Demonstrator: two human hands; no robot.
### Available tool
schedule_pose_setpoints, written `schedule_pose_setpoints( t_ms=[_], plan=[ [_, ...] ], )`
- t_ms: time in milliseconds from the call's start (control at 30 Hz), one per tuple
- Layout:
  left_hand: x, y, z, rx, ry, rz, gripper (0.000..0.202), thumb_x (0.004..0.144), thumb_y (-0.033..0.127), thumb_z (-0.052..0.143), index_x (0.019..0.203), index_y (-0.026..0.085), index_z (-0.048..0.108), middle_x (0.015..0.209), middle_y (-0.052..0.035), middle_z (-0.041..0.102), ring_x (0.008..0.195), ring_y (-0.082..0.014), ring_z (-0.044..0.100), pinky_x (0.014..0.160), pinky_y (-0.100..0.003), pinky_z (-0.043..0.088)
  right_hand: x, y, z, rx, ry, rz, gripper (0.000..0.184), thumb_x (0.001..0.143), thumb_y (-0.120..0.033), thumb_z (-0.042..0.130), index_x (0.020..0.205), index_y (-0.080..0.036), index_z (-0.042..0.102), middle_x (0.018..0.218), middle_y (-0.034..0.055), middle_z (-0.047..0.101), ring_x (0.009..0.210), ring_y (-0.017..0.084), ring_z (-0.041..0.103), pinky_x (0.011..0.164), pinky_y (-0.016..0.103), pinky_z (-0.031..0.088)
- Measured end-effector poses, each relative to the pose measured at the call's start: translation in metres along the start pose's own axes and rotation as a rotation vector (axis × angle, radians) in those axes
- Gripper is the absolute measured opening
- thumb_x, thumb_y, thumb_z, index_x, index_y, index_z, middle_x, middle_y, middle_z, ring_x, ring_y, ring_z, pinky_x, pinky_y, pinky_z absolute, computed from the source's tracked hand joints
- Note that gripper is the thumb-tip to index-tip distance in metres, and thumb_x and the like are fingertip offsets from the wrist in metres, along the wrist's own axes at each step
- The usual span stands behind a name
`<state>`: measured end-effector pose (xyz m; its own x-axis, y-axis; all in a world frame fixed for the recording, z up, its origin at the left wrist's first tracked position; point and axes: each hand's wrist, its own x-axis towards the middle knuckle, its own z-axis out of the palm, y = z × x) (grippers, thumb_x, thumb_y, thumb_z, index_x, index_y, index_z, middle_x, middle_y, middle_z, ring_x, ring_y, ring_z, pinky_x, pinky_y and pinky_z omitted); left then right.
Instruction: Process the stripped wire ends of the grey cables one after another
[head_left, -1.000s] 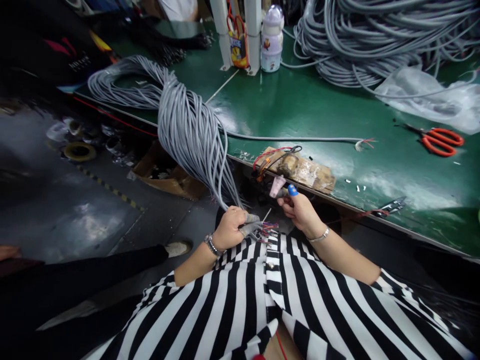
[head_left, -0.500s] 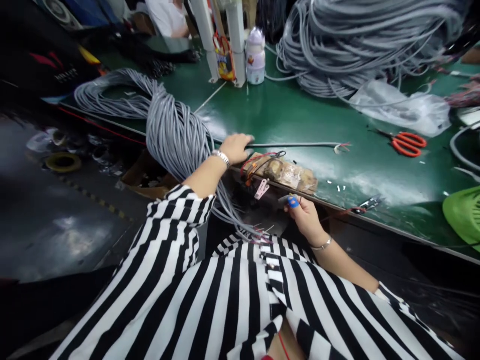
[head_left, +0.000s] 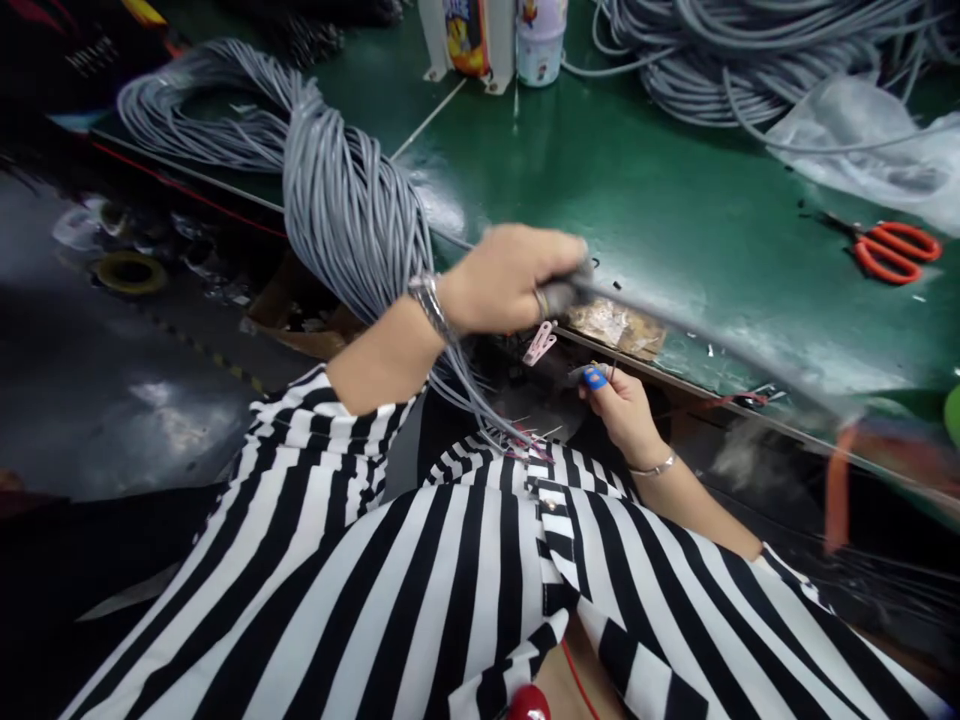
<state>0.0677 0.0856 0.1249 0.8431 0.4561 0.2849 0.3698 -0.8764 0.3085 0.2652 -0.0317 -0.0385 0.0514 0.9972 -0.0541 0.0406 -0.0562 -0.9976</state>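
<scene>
My left hand (head_left: 502, 280), wearing a metal watch band, is closed round a grey cable (head_left: 697, 326) above the table edge. The cable slants right and down, blurred, to an end with a reddish blur. Beside that forearm hangs a thick coil of grey cable (head_left: 349, 200), its stripped wire ends (head_left: 521, 440) lying against the striped shirt. Lower right, my right hand (head_left: 619, 405) is pinched, with a blue wrap (head_left: 595, 379) at the thumb; a small dark item shows at its fingertips, too small to name. A pink clothes peg (head_left: 540, 343) sits between the hands.
On the green table (head_left: 660, 190) lie orange-handled scissors (head_left: 892, 250), a clear plastic bag (head_left: 862, 150) and a large cable pile (head_left: 720, 60). A taped brown block (head_left: 619, 328) and small cutters (head_left: 757, 396) are by the front edge. A bottle (head_left: 540, 45) stands at the back.
My left hand has closed on the cable and lifted it off the table, moving right; the cable's far end has swung toward the front edge. My right hand is nearly still. The view has tilted down.
</scene>
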Motion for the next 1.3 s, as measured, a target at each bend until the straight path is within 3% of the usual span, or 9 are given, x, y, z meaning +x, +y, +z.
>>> schedule_pose_setpoints(
  t_ms=[167,333,433,500,700,900,1067,1167,1300],
  plan=[
    [-0.044,0.058,0.049,-0.189,-0.259,0.207,0.014,0.088,0.029,0.055,0.084,0.02,0.064,0.08,-0.0025,0.069,0.07,-0.0152,0.062,0.061,-0.026,0.04,0.001,-0.002,0.004,0.03,-0.032,0.045,0.038,0.08,-0.053,0.064,0.068,-0.017,0.061,0.062,0.0003,0.055,0.054,0.01,0.041,0.05,0.024,0.033],
    [-0.119,0.054,0.094,-0.274,-0.238,-0.289,0.023,0.093,0.029,0.047,0.078,0.018,0.06,0.07,-0.0014,0.066,0.063,-0.0125,0.06,0.057,-0.022,0.035,0.0,-0.005,0.01,0.102,-0.129,0.136,0.034,0.081,-0.05,0.064,0.078,-0.016,0.064,0.063,-0.0005,0.054,0.048,0.007,0.032,0.045,0.023,0.023],
    [-0.154,0.048,0.103,-0.152,-0.151,-0.59,0.029,0.093,0.031,0.047,0.07,0.017,0.059,0.064,-0.0018,0.063,0.059,-0.013,0.057,0.056,-0.023,0.033,0.0,-0.003,0.019,0.22,-0.245,0.169,0.035,0.082,-0.049,0.063,0.093,-0.016,0.066,0.072,0.0004,0.057,0.047,0.006,0.029,0.043,0.022,0.019],
    [-0.166,0.047,0.104,-0.096,-0.125,-0.682,0.026,0.092,0.029,0.048,0.071,0.017,0.059,0.066,-0.0027,0.064,0.062,-0.014,0.059,0.058,-0.023,0.035,0.0,-0.001,0.027,0.278,-0.332,0.154,0.044,0.084,-0.057,0.058,0.097,-0.016,0.066,0.071,-0.0001,0.054,0.048,0.006,0.028,0.043,0.023,0.018],
    [-0.155,0.049,0.113,-0.013,-0.1,-0.752,0.02,0.09,0.027,0.047,0.078,0.019,0.061,0.076,-0.0049,0.069,0.071,-0.0176,0.063,0.063,-0.026,0.039,-0.003,-0.012,0.043,0.225,-0.495,0.04,0.074,0.075,-0.079,0.053,0.105,-0.013,0.066,0.058,-0.0044,0.042,0.052,0.009,0.035,0.049,0.023,0.031],
    [-0.141,0.045,0.12,0.004,-0.117,-0.784,0.019,0.089,0.026,0.046,0.076,0.02,0.059,0.076,-0.0053,0.069,0.074,-0.0197,0.064,0.063,-0.027,0.039,-0.004,-0.024,0.041,0.075,-0.281,0.012,0.055,0.071,-0.065,0.07,0.094,-0.016,0.064,0.077,0.0031,0.062,0.065,0.013,0.053,0.061,0.026,0.045],
    [-0.142,0.042,0.116,-0.019,-0.155,-0.794,0.021,0.09,0.028,0.046,0.074,0.02,0.059,0.073,-0.0063,0.068,0.072,-0.0211,0.064,0.06,-0.028,0.035,-0.006,-0.022,0.032,-0.023,-0.201,-0.056,0.046,0.071,-0.051,0.076,0.099,-0.017,0.063,0.084,0.0035,0.066,0.055,0.009,0.047,0.053,0.024,0.043],
    [-0.144,0.042,0.115,-0.049,-0.194,-0.778,0.018,0.087,0.024,0.048,0.074,0.019,0.06,0.073,-0.0061,0.067,0.073,-0.0207,0.064,0.06,-0.027,0.036,-0.006,-0.022,0.029,-0.111,-0.153,-0.145,0.031,0.077,-0.044,0.072,0.093,-0.018,0.067,0.082,0.0037,0.067,0.063,0.012,0.055,0.06,0.026,0.047],
    [-0.144,0.037,0.112,-0.332,-0.209,-0.705,0.017,0.087,0.03,0.054,0.08,0.018,0.063,0.073,-0.0036,0.067,0.07,-0.0174,0.063,0.062,-0.024,0.041,-0.002,-0.027,0.028,-0.098,-0.162,-0.126,0.028,0.083,-0.044,0.066,0.077,-0.017,0.066,0.073,0.0036,0.066,0.067,0.015,0.058,0.066,0.028,0.049]
  ],
)
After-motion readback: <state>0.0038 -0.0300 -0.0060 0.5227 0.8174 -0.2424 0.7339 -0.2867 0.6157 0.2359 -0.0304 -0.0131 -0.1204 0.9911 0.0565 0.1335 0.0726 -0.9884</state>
